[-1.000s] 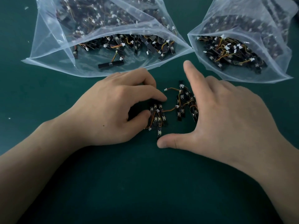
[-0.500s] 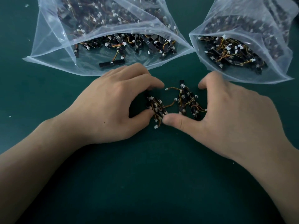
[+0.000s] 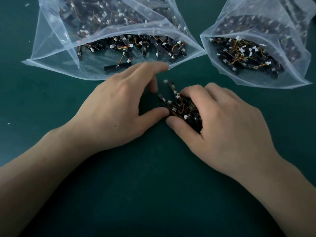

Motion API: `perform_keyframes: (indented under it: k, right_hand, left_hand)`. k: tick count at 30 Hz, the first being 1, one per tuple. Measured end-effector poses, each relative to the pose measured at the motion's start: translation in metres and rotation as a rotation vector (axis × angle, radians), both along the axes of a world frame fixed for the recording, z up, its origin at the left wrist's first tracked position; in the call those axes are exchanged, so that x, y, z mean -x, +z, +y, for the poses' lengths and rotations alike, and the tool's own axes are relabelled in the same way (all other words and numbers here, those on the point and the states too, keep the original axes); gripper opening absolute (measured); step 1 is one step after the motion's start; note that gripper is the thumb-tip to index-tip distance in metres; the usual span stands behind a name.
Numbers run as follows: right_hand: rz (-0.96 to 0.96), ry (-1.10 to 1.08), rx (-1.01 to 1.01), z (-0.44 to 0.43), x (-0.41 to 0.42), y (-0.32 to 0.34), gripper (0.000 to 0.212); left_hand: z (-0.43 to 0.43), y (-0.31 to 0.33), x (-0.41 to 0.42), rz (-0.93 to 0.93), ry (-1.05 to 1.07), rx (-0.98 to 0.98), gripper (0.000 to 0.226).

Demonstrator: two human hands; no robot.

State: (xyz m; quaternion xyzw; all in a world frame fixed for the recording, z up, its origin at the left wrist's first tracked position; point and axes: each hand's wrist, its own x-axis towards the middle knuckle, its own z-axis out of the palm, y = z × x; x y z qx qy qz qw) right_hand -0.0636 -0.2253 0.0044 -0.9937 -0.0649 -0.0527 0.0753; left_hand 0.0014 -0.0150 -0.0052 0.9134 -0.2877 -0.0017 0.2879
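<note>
right hand curled round wiry black board bundle | left hand apparently relaxed, thumb touching it

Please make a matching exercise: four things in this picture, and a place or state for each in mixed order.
1. left hand
2. right hand
3. pile of wired boards
4. larger plastic bag

a. lies open at top left
b. fingers curl round the pile
c. on the green mat, between the hands
d. thumb at the pile's edge

Pairs: 1-d, 2-b, 3-c, 4-a
</note>
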Motion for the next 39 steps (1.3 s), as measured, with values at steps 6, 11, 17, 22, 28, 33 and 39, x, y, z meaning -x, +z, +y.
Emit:
perform_keyframes:
  k: [6, 11, 17, 22, 28, 33, 39]
  right_hand:
    - [0.027, 0.026, -0.115, -0.006, -0.003, 0.002, 0.049]
    - [-0.003, -0.130, -0.144, -0.009, -0.002, 0.003, 0.072]
    - [0.006, -0.005, -0.248, -0.009, -0.004, -0.001, 0.054]
    - [0.009, 0.039, -0.347, -0.013, -0.006, -0.005, 0.055]
    - [0.038, 0.078, -0.419, -0.014, -0.008, -0.007, 0.056]
    - [0.054, 0.083, -0.422, -0.015, -0.009, -0.006, 0.050]
    - [0.075, 0.069, -0.424, -0.014, -0.009, -0.005, 0.052]
  left_hand:
    - [-0.001, 0.001, 0.002, -0.047, -0.048, -0.140, 0.062]
    - [0.000, 0.001, 0.001, -0.054, -0.070, -0.072, 0.041]
    - [0.001, -0.002, -0.001, -0.025, -0.086, 0.054, 0.029]
    - [0.002, -0.004, -0.002, -0.018, -0.059, 0.110, 0.022]
    - [0.002, -0.002, -0.001, 0.029, -0.032, 0.173, 0.031]
    - [0.001, 0.001, -0.001, 0.000, -0.076, 0.130, 0.028]
    - [-0.002, 0.002, 0.002, -0.054, -0.117, 0.135, 0.030]
